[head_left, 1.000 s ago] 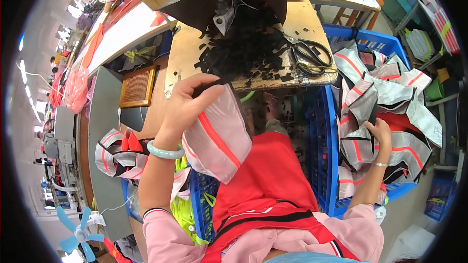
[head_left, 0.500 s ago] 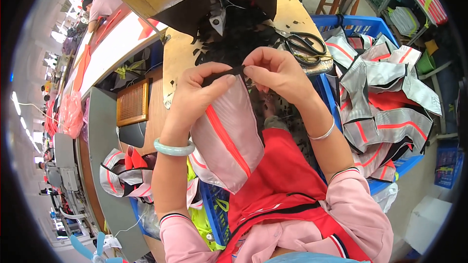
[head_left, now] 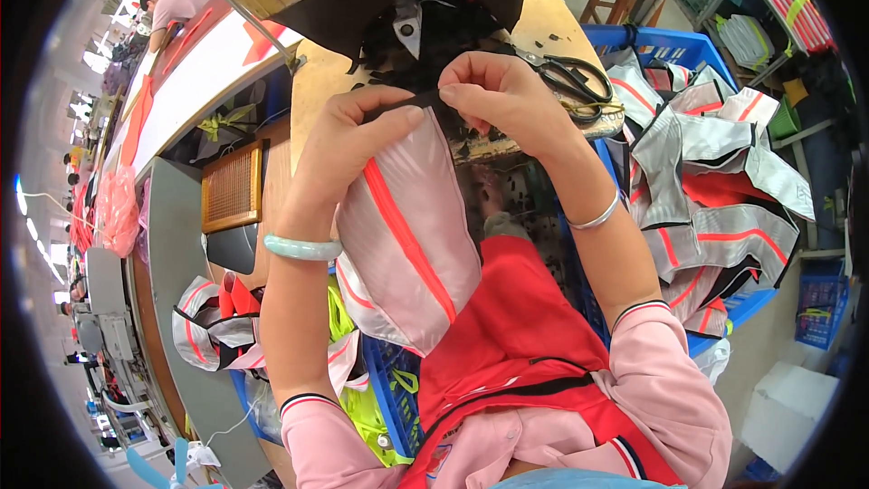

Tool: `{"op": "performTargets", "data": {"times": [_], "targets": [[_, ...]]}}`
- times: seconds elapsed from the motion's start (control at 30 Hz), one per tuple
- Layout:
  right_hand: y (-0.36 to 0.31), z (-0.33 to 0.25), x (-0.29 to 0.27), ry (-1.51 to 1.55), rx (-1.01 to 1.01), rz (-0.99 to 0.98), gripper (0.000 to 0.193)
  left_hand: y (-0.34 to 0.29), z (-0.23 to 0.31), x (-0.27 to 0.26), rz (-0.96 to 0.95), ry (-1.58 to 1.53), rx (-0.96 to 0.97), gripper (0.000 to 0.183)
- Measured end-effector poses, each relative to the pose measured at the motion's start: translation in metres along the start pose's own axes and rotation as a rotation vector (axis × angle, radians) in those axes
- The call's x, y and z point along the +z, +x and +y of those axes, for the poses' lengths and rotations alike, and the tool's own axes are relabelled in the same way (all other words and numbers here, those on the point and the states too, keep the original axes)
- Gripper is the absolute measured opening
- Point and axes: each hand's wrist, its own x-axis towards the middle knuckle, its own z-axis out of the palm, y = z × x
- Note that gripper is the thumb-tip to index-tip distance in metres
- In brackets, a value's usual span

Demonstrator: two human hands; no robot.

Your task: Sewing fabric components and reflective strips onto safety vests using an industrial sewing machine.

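A silvery-grey fabric piece with an orange-red stripe hangs from my hands over my red apron. My left hand pinches its upper end between thumb and fingers, by the black binding. My right hand is closed in a pinch on the black binding's other end, beside the fabric's top corner. Just above both hands, a pointed metal blade-like tip sticks down from the machine's dark underside. Black scraps lie behind my fingers, on the wooden board.
Black-handled scissors rest on the board at right. A blue crate at right overflows with similar grey pieces. Another blue crate stands at my left. A framed wooden panel lies farther left. A co-worker bends over a white table.
Both hands have moved a little up and left with the fabric, closer to the machine's pointed tip. The view has shifted slightly. The fabric stays pinched.
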Motion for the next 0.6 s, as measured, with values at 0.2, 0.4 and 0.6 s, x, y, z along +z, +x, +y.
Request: {"op": "performTargets", "data": {"times": [0.2, 0.4, 0.6], "targets": [[0.015, 0.007, 0.006, 0.063, -0.006, 0.114, 0.014, 0.021, -0.005, -0.006, 0.014, -0.078, -0.026, 0.031], [0.022, 0.012, 0.009, 0.216, 0.020, 0.127, 0.013, 0.027, -0.006, -0.010, 0.022, -0.201, -0.081, 0.034], [0.028, 0.015, 0.012, 0.353, 0.026, 0.120, 0.012, 0.028, -0.006, -0.013, 0.030, -0.278, -0.075, 0.033]]}}
